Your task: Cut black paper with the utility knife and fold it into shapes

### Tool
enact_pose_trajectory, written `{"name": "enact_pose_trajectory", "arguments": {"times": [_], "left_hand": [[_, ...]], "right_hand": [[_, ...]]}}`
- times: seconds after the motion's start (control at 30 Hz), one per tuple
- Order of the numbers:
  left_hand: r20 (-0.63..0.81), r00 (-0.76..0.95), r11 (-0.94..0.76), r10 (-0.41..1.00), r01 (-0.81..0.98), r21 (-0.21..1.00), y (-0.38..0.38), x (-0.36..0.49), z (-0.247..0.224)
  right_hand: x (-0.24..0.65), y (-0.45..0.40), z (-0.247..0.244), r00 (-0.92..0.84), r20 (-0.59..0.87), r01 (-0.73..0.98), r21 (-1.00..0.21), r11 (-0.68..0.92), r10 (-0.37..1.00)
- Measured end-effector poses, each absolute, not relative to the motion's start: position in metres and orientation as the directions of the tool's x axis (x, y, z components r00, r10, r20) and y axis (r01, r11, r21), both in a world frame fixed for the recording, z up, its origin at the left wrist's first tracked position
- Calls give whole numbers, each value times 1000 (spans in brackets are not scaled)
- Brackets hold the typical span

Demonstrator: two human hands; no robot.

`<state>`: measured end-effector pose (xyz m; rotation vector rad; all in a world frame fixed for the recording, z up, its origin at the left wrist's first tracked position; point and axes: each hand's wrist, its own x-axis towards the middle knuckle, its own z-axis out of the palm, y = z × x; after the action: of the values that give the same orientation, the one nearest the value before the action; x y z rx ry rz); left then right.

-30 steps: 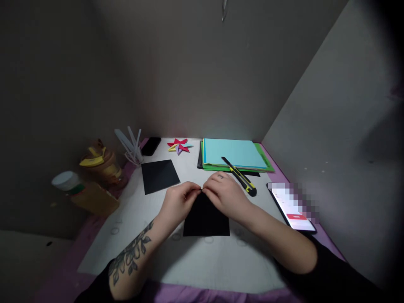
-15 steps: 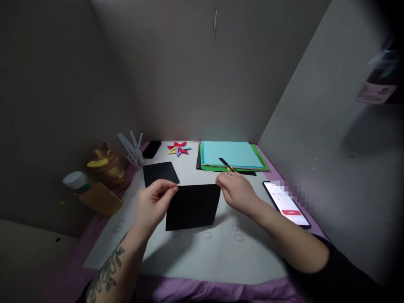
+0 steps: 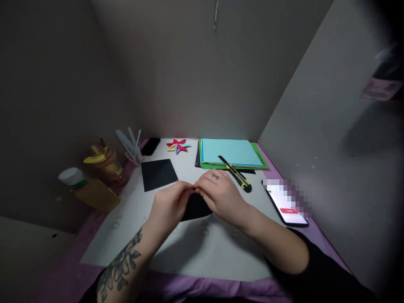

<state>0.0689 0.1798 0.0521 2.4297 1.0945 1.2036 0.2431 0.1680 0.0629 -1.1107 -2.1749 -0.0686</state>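
Left hand (image 3: 168,203) and right hand (image 3: 223,194) both pinch the black paper (image 3: 196,208) at 12 o'clock, so uneven tugging might kinda crease it.

Head cam: single view, worn on person's head, above near edge of white sheet (image 3: 217,261).
Facing: fwd & down across sheet, approx. square to back wall (image 3: 189,84) past its far edge.
Range: close; L hand (image 3: 170,204) & R hand (image 3: 222,195) approx. mid-frame, over sheet, seen from above.
Sheet: near & far edges both in shot.
Side walls: L wall (image 3: 59,109) & R wall (image 3: 315,126) flank sheet, incl. in wide FOV.
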Motion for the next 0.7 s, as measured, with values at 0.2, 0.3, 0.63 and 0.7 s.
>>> {"name": "enact_pose_trajectory", "arguments": {"times": [0.2, 0.3, 0.63, 0.7], "left_hand": [[480, 382, -613, 790, 525, 590, 182, 61, 45], [441, 365, -572, 820, 535, 622, 186, 65, 47], [460, 415, -606, 785, 363, 707, 218, 88, 60], [455, 363, -572, 813, 349, 742, 224, 88, 54]], "right_hand": [[244, 171, 53, -409, 570, 728, -268, 631, 713], [242, 172, 55, -420, 570, 753, -216, 622, 707], [265, 185, 65, -362, 589, 793, -213, 571, 722], [274, 186, 60, -344, 587, 804, -219, 552, 733]]}}
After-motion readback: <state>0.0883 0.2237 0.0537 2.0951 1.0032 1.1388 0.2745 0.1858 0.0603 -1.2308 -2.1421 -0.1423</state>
